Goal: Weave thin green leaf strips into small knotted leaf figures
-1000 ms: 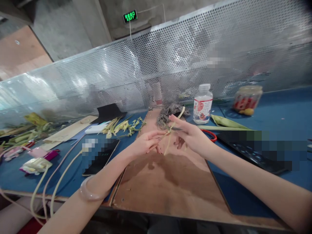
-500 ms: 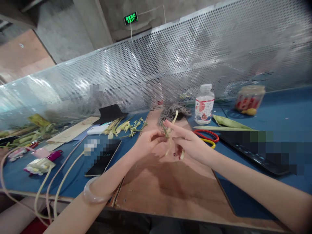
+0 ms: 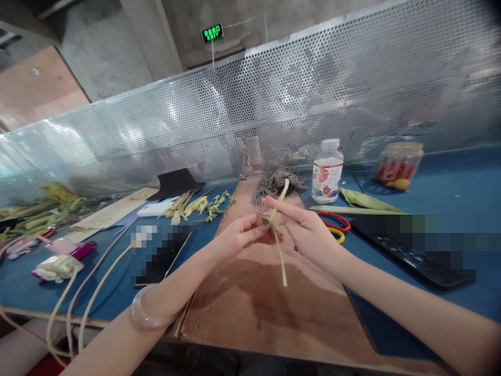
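Over the brown board [image 3: 250,308], my left hand [image 3: 245,232] pinches a thin, pale yellow-green leaf strip [image 3: 279,256] between thumb and finger. One end of the strip points up and away; the other hangs down loose. A small greenish crossing or knot shows at the pinch. My right hand [image 3: 307,227] meets the strip from the right, its index finger stretched along it and the other fingers curled. Its thumb's hold is partly hidden. Just beyond the hands is a bundle of grey yarn [image 3: 270,188].
Right: a clear labelled bottle [image 3: 327,175], a glass jar [image 3: 399,164], a green husk leaf [image 3: 368,201], red-handled scissors [image 3: 336,219] and a black tray-like object [image 3: 407,253]. Left: a phone [image 3: 172,256], plant pieces [image 3: 199,203], and cables [image 3: 105,271]. A perforated metal screen [image 3: 235,115] stands behind.
The strip's lower end, earlier by my right fingers, now hangs longer and straighter below the hands. My right fingers have drawn off that end. The left hand keeps its pinch.
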A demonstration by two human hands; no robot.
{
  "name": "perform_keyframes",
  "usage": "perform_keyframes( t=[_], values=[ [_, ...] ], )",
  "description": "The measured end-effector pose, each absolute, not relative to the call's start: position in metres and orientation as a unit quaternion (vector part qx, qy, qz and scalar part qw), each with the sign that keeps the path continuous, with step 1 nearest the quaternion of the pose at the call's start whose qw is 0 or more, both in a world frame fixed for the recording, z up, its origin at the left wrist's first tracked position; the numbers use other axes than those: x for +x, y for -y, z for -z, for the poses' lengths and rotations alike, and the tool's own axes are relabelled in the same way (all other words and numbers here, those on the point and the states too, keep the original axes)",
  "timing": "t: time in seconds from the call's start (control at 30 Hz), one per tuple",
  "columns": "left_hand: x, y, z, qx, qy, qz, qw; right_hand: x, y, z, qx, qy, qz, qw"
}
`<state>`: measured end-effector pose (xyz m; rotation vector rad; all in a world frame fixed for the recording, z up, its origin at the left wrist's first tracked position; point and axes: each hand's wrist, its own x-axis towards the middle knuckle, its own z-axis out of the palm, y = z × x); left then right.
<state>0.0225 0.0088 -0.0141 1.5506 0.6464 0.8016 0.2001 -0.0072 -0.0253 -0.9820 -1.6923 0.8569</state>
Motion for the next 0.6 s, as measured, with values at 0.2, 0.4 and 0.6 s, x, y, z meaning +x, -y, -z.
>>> perform_keyframes(
  t=[0.2, 0.4, 0.6],
  values=[
    [0.022, -0.011, 0.018, 0.641, -0.276, -0.377, 0.608, 0.201, 0.007, 0.023, -0.352, 0.732, -0.295, 0.504],
    [0.021, -0.014, 0.018, 0.590, -0.328, -0.426, 0.602, 0.201, 0.000, 0.033, -0.359, 0.741, -0.326, 0.464],
    [0.021, -0.012, 0.015, 0.570, -0.323, -0.437, 0.616, 0.198, 0.000, 0.038, -0.379, 0.734, -0.341, 0.449]
  ],
)
